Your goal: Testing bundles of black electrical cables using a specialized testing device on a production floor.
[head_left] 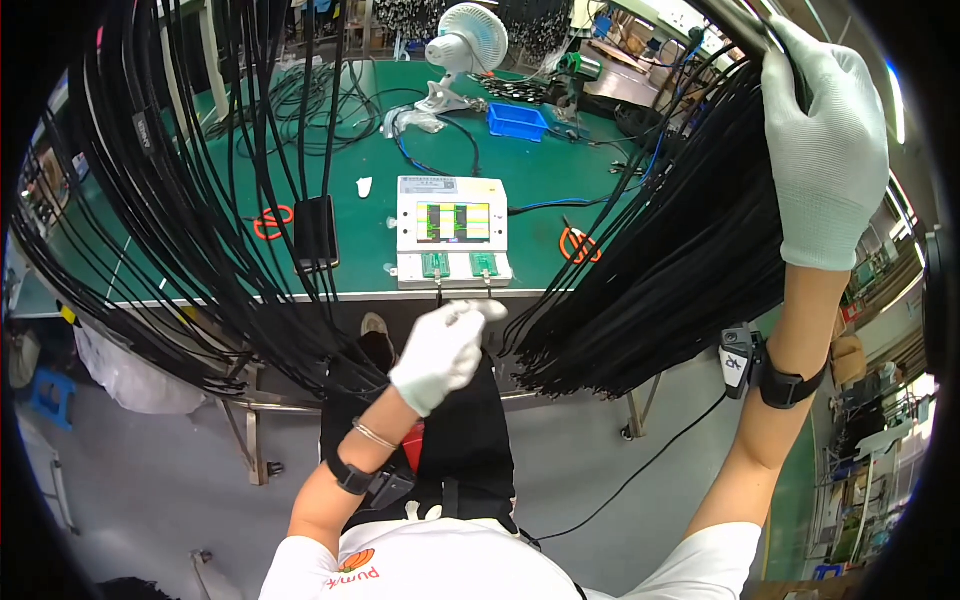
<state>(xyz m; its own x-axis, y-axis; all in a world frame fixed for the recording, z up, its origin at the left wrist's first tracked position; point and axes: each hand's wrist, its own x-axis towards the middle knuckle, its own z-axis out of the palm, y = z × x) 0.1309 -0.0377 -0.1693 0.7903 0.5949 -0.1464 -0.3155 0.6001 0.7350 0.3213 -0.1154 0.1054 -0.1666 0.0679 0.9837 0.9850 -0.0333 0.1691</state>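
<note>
A white tester box with a small lit screen stands at the table's near edge. Two green circuit boards sit on its front ledge, with short black leads running down from them. Just below those leads is my left hand, gloved in white, its fingers curled together; whatever they hold is hidden. High at the right, my gloved right hand is raised to the top of a thick hanging bundle of black cables. Its thumb and fingers close around a black cable there, beside a metal bar.
More black cables hang at the left. On the green table are a dark phone, orange-handled scissors, another orange-handled pair, a blue tray and a white fan. A blue stool stands at left.
</note>
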